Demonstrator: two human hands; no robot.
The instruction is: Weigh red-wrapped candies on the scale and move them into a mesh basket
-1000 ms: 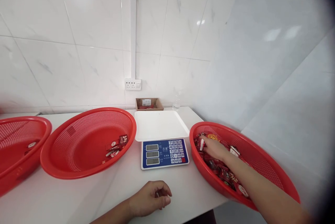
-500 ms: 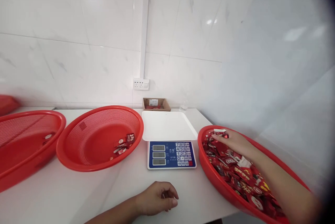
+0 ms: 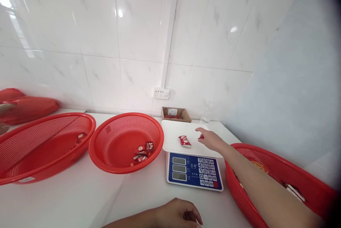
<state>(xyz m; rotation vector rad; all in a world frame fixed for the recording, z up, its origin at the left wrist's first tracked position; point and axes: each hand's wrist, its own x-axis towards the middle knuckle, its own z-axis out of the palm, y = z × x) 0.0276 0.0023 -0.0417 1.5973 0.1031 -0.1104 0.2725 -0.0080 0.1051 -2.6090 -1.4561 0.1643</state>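
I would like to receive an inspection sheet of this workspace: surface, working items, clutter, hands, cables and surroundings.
Surface: white table.
Working items: scale with one red packet lying on its pan. Left basket and middle basket hold a few packets; right basket is partly hidden by the forearm.
Clutter: cardboard box and clear bottle behind the scale.
Hands: right hand over the pan, beside the packet, a red bit at its edge, grip unclear; left hand loosely curled before the scale, nothing seen held.
Cables: nothing seen; white trunking meets the socket.
Surroundings: tiled wall; at far left, another person's blurred hand and red bundle.
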